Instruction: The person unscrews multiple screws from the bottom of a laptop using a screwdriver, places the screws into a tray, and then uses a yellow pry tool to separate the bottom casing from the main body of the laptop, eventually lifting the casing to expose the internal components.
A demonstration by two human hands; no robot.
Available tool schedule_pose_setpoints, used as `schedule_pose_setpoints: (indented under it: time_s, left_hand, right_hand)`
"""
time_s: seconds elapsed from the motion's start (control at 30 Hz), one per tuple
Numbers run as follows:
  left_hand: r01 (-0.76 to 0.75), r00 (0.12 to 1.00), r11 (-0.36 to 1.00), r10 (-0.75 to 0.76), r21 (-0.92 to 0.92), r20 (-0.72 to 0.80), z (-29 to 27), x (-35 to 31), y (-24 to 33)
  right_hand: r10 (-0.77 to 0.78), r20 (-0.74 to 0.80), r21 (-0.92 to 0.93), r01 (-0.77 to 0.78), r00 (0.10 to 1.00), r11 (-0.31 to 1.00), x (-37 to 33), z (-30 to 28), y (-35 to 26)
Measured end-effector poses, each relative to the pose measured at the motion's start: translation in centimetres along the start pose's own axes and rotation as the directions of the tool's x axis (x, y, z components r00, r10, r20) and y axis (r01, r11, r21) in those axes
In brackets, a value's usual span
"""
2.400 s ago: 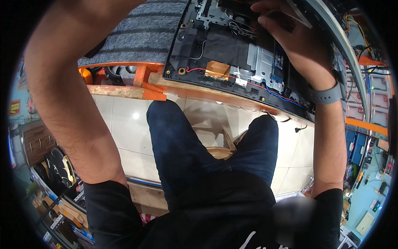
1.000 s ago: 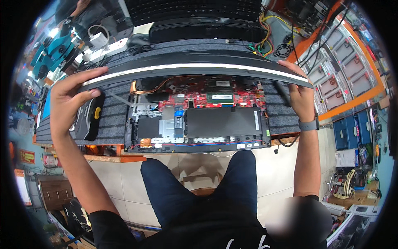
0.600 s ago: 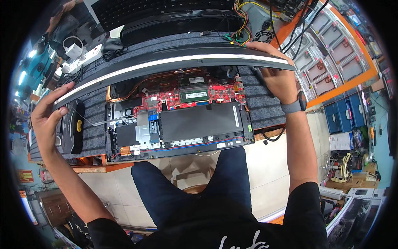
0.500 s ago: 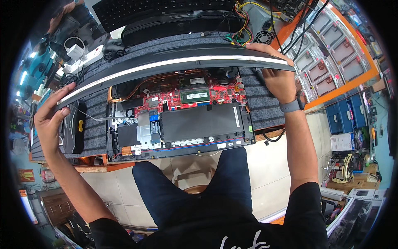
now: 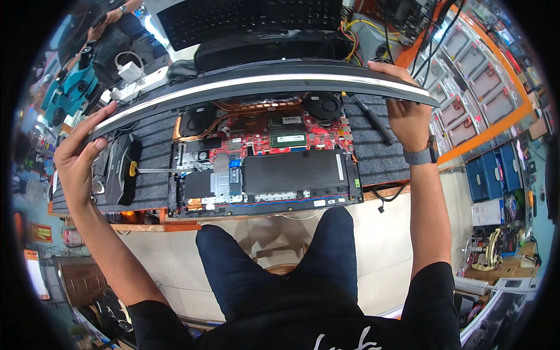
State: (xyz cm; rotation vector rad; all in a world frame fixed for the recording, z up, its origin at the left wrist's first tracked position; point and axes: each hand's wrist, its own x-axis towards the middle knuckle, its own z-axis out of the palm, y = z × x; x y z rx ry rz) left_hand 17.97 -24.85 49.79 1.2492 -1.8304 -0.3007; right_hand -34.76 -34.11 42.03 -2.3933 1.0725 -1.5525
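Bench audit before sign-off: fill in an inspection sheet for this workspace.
Surface: grey ribbed work mat on the bench.
Job's things: long dark laptop bottom cover with a pale edge held above the opened laptop with red circuit board and black battery.
Clutter: yellow-collared screwdriver across the laptop's left edge; black screwdriver on the mat; black pouch-like object.
Grippers: left hand grips the cover's left end, right hand its right end.
Cables: yellow and black wires behind; black lead at the front edge.
Surroundings: parts-drawer cabinet; another person's hand upper left.
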Motion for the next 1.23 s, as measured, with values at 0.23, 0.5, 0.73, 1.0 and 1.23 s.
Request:
schedule_pose_setpoints:
  time_s: [0.23, 0.5, 0.73, 1.0, 1.23]
  left_hand:
    - [-0.032, 0.994, 0.985, 0.014, -0.17, -0.105, -1.2, -0.2, 2.8]
    - [-0.27, 0.943, 0.913, 0.186, -0.307, -0.276, -3.4, -1.0, 3.8]
    - [-0.053, 0.962, 0.847, -0.1, -0.53, -0.255, -2.1, -9.7, -7.4]
    - [-0.264, 0.805, 0.767, -0.16, -0.586, -0.571, 0.0, -14.9, -0.2]
    - [-0.145, 0.744, 0.727, -0.367, -0.672, -0.558, -2.0, -18.3, 2.1]
  right_hand:
    - [0.041, -0.186, 0.045, -0.034, 0.982, 0.998, 0.8, -0.8, -1.7]
    - [-0.071, -0.138, -0.138, 0.052, 0.988, 0.989, 3.0, -4.4, -5.2]
    - [0.045, -0.02, 0.103, -0.042, 0.999, 0.994, 4.5, -3.3, -9.1]
    - [0.107, 0.182, 0.239, -0.149, 0.978, 0.96, 5.5, -0.5, -14.5]
    - [0.127, 0.188, 0.491, -0.205, 0.974, 0.847, 6.1, 4.0, -18.5]
